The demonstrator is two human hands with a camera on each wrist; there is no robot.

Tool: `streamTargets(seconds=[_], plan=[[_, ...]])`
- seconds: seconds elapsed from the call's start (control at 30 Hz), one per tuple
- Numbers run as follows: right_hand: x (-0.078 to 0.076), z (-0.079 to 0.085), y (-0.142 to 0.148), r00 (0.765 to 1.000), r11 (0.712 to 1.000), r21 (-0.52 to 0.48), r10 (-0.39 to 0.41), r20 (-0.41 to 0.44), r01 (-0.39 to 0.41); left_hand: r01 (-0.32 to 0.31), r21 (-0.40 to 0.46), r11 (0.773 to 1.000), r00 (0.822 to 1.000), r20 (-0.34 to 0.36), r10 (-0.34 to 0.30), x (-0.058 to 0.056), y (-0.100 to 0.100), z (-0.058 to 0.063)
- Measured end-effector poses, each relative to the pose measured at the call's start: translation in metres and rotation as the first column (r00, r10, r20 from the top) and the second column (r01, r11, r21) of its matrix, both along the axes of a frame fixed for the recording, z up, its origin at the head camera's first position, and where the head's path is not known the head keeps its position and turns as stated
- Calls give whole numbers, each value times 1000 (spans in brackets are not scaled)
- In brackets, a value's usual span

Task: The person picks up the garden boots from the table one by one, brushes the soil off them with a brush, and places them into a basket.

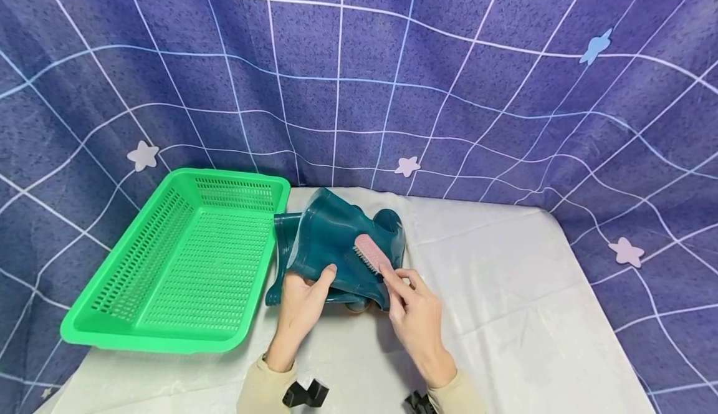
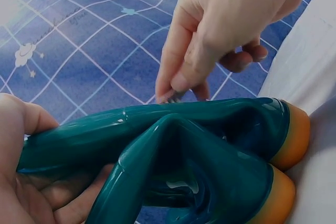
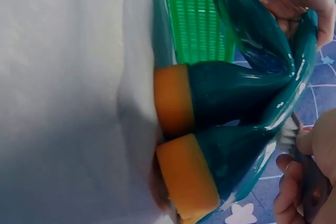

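A pair of teal rubber boots point(image 1: 336, 239) lies on the table in the head view, one shaft over the other. My left hand point(image 1: 300, 308) grips the upper shaft at its opening, thumb on top and fingers underneath. Between the fingers and thumb of my right hand point(image 1: 416, 314) is a pink scrub brush point(image 1: 371, 252), its bristles against the side of that shaft. The right wrist view shows the white bristles point(image 3: 287, 134) at the teal surface and the boots' orange heels point(image 3: 176, 100) at the white cloth.
A green perforated plastic basket point(image 1: 196, 264) stands left of the boots, its right rim close to them. White cloth point(image 1: 493, 277) covers the table. Behind and around it hangs a blue curtain point(image 1: 359, 102) with grid lines and stars.
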State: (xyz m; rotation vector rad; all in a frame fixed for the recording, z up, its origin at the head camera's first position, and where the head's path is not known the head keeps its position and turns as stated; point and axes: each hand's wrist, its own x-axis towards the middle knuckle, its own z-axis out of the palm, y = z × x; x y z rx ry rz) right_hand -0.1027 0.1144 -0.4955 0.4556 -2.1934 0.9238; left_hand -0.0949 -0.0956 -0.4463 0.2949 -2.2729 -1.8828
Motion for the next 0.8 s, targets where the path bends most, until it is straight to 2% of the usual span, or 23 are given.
streamTargets(seconds=[0.1, 0.3, 0.4, 0.5, 0.6, 0.7, 0.8], plan=[[-1, -3, 2, 1000, 1000, 14, -28, 13, 28, 8, 9, 1000, 1000, -10, -8, 1, 1, 0], [-1, -7, 10, 983, 984, 60, -170, 74, 166, 10, 1, 1000, 1000, -14, -10, 1, 0, 2], [-1, -6, 12, 976, 980, 50, -195, 93, 191, 8, -1, 1000, 1000, -17, -8, 0, -1, 1], [0, -4, 11, 981, 984, 23, -176, 85, 175, 5, -1, 1000, 1000, -17, -5, -1, -1, 1], [-1, -2, 9, 992, 994, -8, -113, 59, 113, 7, 4, 1000, 1000, -16, -7, -1, -1, 0], [-2, -2, 8, 997, 998, 15, -69, 37, 68, 9, 7, 1000, 1000, -10, -9, -1, -1, 0], [-3, -4, 9, 996, 995, 55, -80, 42, 78, 17, 15, 1000, 1000, -9, -17, 0, -1, 1]])
